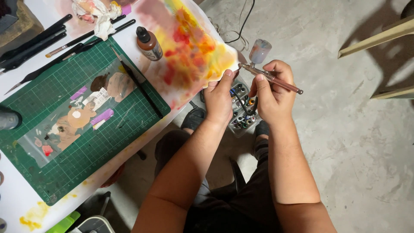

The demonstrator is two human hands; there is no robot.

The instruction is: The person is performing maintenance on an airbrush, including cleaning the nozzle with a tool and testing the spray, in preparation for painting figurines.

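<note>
A green cutting mat (125, 129) lies on the white counter (13, 194), carrying a clear sheet (51, 142) with brown and purple cut-out shapes. A thin black brush (138, 84) lies slantwise across the mat's upper corner. Just beyond it stands a small brown bottle (149, 44) with a black cap. Several dark brushes (34, 41) lie near a crumpled, stained tissue (97, 13). A black cable (241, 26) trails over the grey concrete floor (345, 142).

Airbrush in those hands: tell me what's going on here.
A seated person holds a copper-coloured airbrush in the right hand, its paint cup upright. The left hand pinches at the nozzle end, beside a paint-stained sheet. Below the hands sits a tray of small paint bottles. On the table, a green cutting mat carries a clear sheet with cut-out shapes.
</note>
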